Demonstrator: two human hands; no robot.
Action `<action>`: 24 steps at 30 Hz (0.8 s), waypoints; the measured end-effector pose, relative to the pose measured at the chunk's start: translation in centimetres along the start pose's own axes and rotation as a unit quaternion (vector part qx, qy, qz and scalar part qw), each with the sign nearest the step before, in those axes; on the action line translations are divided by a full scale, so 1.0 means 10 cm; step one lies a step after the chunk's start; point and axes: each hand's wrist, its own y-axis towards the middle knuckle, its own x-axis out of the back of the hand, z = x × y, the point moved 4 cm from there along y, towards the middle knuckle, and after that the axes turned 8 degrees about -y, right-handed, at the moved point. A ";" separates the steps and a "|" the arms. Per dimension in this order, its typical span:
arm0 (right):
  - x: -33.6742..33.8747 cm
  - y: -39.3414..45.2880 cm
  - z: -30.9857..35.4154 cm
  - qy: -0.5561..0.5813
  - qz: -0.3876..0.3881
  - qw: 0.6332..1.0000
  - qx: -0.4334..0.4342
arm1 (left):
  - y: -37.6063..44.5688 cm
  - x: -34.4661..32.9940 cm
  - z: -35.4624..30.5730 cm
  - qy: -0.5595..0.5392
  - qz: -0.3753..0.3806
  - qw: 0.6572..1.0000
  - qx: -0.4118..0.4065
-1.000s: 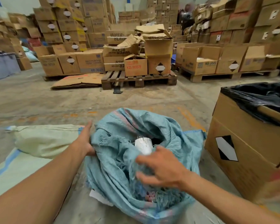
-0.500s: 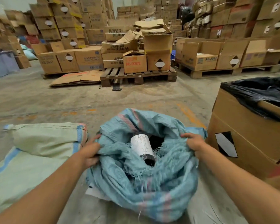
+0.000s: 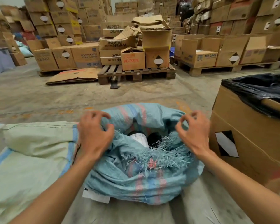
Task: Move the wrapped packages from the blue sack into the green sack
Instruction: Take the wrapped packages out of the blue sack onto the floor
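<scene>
Item: blue sack [image 3: 132,180], woven, slumped on the concrete floor [image 3: 71,97], mouth open and badly frayed along the near edge
Contents in view: one wrapped package [image 3: 140,138], pale label with a dark end, upright just inside the mouth; a second dark round shape sits beside it, too dim to identify
Item: green sack [image 3: 32,143], lying flat just left of the blue one, mouth not visible; it looks unopened
Left hand [image 3: 94,135]: over the left lip of the blue sack, fingers curled like claws above the cloth; whether they pinch any fabric cannot be told
Right hand [image 3: 195,135]: over the right lip, thumb and forefinger nearly meeting, other fingers bent; grip on the cloth likewise unclear
Nearby: cardboard box [image 3: 249,143] lined with a black bag, close on the right

Risks, as judged:
- loose frayed strands may snag fingers or the package on the way out
- the sack mouth may fold shut if neither hand truly holds it
- the green sack, lying closed, would need a free hand to open, leaving the package held one-handed
</scene>
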 end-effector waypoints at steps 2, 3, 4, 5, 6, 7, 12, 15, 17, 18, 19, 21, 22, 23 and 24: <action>-0.17 -0.04 0.29 0.108 0.176 0.969 0.134 | -0.10 -0.29 -0.29 0.090 0.225 0.966 -0.093; -0.29 -0.09 0.40 0.095 0.282 0.938 0.179 | -0.20 -0.42 -0.39 0.129 0.342 0.924 -0.109; -0.43 -0.10 0.44 0.052 0.330 0.916 0.220 | -0.32 -0.50 -0.46 0.161 0.428 0.880 -0.125; -0.55 -0.06 0.45 0.022 0.343 0.911 0.228 | -0.44 -0.51 -0.54 0.181 0.481 0.845 -0.150; -0.66 0.04 0.44 0.025 0.334 0.919 0.206 | -0.54 -0.51 -0.59 0.178 0.512 0.822 -0.173; -0.75 0.16 0.41 0.057 0.328 0.929 0.160 | -0.65 -0.49 -0.64 0.151 0.549 0.802 -0.181; -0.91 0.67 0.35 0.110 0.347 0.931 0.011 | -0.97 -0.31 -0.67 0.001 0.782 0.624 -0.015; -0.79 0.52 0.46 0.027 0.296 0.949 0.109 | -0.63 -0.43 -0.66 0.080 0.587 0.798 -0.115; -0.74 0.27 0.50 0.019 0.359 0.914 0.189 | -0.32 -0.48 -0.62 0.172 0.387 0.895 -0.139; -0.71 0.11 0.48 -0.017 0.417 0.875 0.245 | -0.22 -0.52 -0.57 0.183 0.339 0.916 -0.114; -0.67 -0.02 0.42 -0.062 0.461 0.837 0.289 | -0.14 -0.58 -0.48 0.190 0.329 0.921 -0.086; -0.55 -0.14 0.23 -0.104 0.466 0.815 0.329 | -0.04 -0.71 -0.24 0.222 0.389 0.894 -0.033; -0.47 -0.16 0.11 -0.098 0.462 0.820 0.324 | -0.01 -0.75 -0.11 0.233 0.433 0.870 -0.005; -0.41 -0.18 0.00 -0.095 0.462 0.824 0.314 | 0.03 -0.77 0.03 0.237 0.462 0.855 0.021; -0.35 -0.19 -0.11 -0.109 0.468 0.822 0.305 | 0.06 -0.78 0.11 0.245 0.477 0.843 0.034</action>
